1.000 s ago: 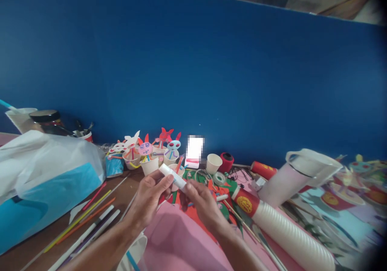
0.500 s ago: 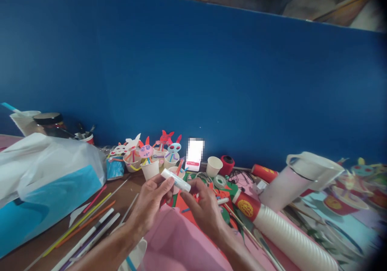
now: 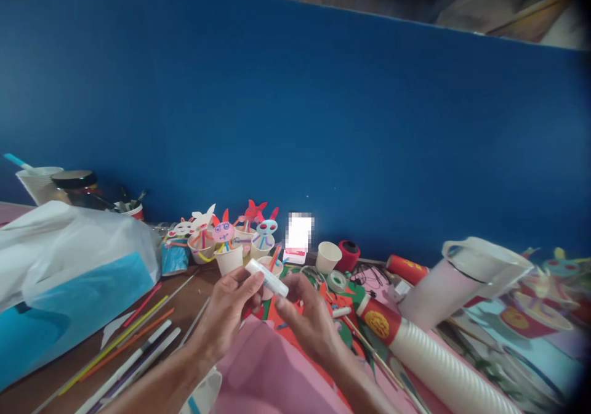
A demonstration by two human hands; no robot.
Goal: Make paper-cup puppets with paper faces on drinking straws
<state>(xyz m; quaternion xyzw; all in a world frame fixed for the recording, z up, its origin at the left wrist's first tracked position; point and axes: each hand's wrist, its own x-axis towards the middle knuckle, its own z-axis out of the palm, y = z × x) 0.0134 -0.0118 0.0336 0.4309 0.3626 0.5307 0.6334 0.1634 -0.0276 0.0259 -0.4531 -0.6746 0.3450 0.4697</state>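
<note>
A white glue stick (image 3: pixel 268 278) is held slantwise above the table in front of me. My left hand (image 3: pixel 235 300) pinches its upper left part between thumb and fingers. At its lower right end, my right hand (image 3: pixel 307 309) has thumb and curled fingers closed around the tip. Just behind the hands stands a paper cup (image 3: pixel 270 265) with coloured sticks in it. Under my wrists lies a pink sheet (image 3: pixel 263 365), and red and green paper pieces spread out beyond my right hand.
Paper cups holding animal-faced figures (image 3: pixel 224 229) stand at the back, beside a bright phone screen (image 3: pixel 298 232). Stacked paper cups (image 3: pixel 443 358) and a white pitcher (image 3: pixel 455 278) are on the right. Left are a plastic bag (image 3: pixel 83 260) and several thin sticks (image 3: pixel 115 352). A blue panel (image 3: pixel 295 106) rises behind.
Both hands keep hold of the glue stick, whose lower right end has dipped slightly. My right hand has shifted a little left and down. The view has moved slightly.
</note>
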